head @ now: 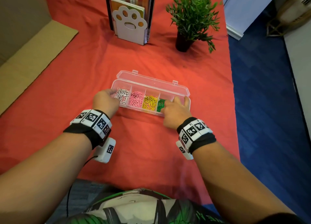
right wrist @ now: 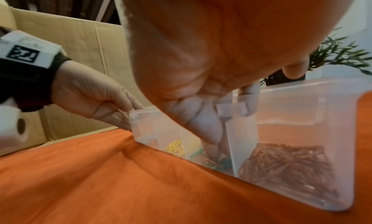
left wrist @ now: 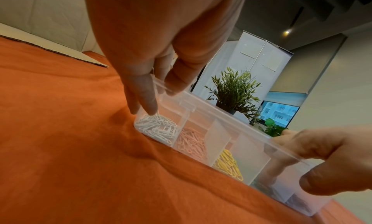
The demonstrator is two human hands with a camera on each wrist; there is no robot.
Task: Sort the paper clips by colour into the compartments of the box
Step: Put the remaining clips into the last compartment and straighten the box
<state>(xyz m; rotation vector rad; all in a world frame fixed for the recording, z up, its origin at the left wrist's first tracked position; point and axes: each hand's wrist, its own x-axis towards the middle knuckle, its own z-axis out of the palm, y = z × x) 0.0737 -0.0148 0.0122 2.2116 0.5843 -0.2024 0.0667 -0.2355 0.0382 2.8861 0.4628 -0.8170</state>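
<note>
Box (head: 181,89) of sorted clips, both hands gripping ends

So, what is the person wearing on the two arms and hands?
Both hands, left hand and right hand, are bare, with bare forearms. Each wrist has a black fabric band carrying white blocks printed with black square codes. A thin black cable hangs from the left unit.
</note>
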